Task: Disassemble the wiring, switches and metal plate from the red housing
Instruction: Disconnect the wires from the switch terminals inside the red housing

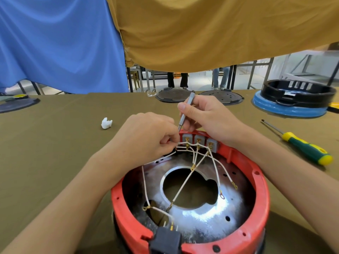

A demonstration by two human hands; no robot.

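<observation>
The red housing [256, 208] sits on the olive cloth-covered table [55, 153], directly below and between both forearms, its open side up; inside it lies the metal plate [207, 215] with a large central opening. Three grey switches [199, 141] stand in a row along the housing's far wall, just beneath the right hand [211, 120]; white wires [185, 184] with brass ring terminals run from them down across the plate.

The right hand curls its fingers and thumb round a slim grey metal tool [185, 111], held nearly upright, its lower tip at the leftmost switch; the left hand [146, 136] has its fingers bent inward, pinching the wires just left of that switch; whether it also touches the switch body cannot be told.

A black plug block [165, 241] sits at the housing's near rim, below both wrists. Right of the right forearm lies a screwdriver [300, 145] with a green and yellow handle; left of the left hand, well apart, rests a small white crumpled piece [106, 123]; beyond the hands lie two dark round discs [200, 97]; far right stands a black ring part [297, 94] on a blue base [286, 109].
</observation>
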